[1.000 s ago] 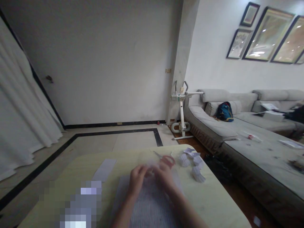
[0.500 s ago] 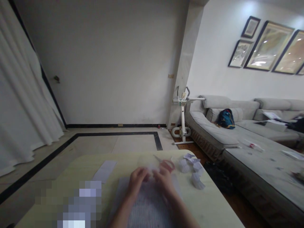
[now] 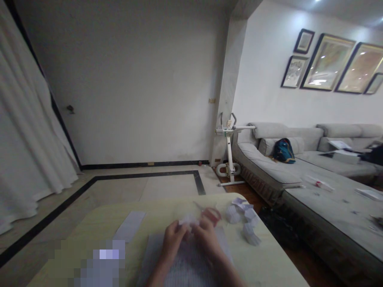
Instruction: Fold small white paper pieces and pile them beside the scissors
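Between my two hands is a small piece of white paper (image 3: 188, 219), its shape partly hidden by my fingers. My left hand (image 3: 174, 236) pinches its left side, and my right hand (image 3: 206, 235) pinches the right. Beneath my forearms lies a large lined sheet of paper (image 3: 185, 265) with writing on it. Just beyond my right hand rest scissors with red handles (image 3: 212, 215), their blades pointing away to the left. Several folded or crumpled paper pieces (image 3: 251, 233) sit to the right of the scissors.
A flat paper strip (image 3: 131, 226) lies on the left of the pale yellow table (image 3: 263, 267). Pixelation covers the table's near left. Past the right edge are a dark plastic bag (image 3: 278, 225) on the floor and a grey sofa (image 3: 323, 211); an exercise machine (image 3: 229, 155) stands behind.
The view has tilted up slightly, so the table appears lower. Both hands keep the paper between them; more of its white upper edge shows now.
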{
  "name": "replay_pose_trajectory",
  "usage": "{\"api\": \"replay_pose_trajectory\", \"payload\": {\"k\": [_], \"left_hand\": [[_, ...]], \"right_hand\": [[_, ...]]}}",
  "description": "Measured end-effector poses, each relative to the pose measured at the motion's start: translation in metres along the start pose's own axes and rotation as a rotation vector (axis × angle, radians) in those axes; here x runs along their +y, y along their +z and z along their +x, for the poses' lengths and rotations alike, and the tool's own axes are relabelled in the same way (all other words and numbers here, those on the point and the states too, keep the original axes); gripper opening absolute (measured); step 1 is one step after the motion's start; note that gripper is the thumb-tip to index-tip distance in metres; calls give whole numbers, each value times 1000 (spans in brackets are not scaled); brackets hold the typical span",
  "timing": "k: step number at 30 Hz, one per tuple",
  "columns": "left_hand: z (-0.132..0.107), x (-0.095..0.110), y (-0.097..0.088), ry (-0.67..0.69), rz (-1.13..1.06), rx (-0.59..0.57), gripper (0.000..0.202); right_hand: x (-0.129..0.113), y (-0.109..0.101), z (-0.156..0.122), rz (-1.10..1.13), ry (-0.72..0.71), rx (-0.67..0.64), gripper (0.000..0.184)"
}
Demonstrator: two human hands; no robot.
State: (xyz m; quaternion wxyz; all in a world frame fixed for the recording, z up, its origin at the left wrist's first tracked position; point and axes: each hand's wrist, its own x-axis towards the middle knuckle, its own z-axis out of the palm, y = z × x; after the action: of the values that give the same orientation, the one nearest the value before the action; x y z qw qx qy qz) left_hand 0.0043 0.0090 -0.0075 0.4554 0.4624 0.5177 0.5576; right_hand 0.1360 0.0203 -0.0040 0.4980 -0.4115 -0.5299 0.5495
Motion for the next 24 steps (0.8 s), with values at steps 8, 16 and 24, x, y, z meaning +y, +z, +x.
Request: {"api": "replay_pose_trajectory", "payload": {"k": [8,16,24], "left_hand": [[-1,-1,1,-13,-14,-34,35],[0,3,1,-22,-27,15,40],[-4,5,-1,1,-25,-7,45]], "right_hand": [[-1,-1,1,-30,21,35,19],[-1,-3,0,-103,21,88,29],[-9,-3,-3,-107,36,82,30]]}}
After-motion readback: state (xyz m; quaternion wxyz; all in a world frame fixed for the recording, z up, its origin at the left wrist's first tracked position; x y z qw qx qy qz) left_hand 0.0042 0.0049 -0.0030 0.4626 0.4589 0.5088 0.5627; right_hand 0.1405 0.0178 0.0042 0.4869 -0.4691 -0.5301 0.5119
